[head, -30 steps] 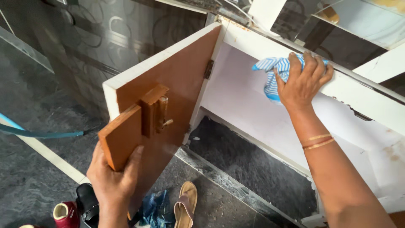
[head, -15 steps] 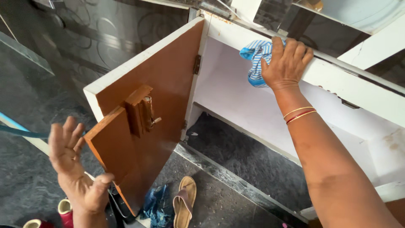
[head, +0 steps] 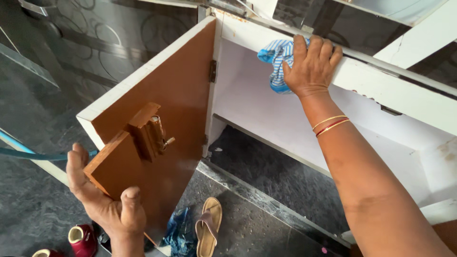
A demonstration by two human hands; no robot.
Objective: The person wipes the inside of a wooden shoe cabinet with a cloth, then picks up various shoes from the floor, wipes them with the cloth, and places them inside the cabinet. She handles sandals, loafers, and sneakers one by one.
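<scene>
Wiping step: the right hand (head: 312, 66) presses a blue striped cloth (head: 275, 59) flat-fingered against the cabinet's top rail (head: 381, 83). The left hand (head: 102, 202), fingers spread open, steadies the open cabinet door (head: 176, 90). Further wiping calls for sliding pressure along the rail.

Cloth (head: 276, 59) on cabinet's top rail (head: 381, 81) (door (head: 162, 109) left); sandal (head: 207, 233) below.
</scene>
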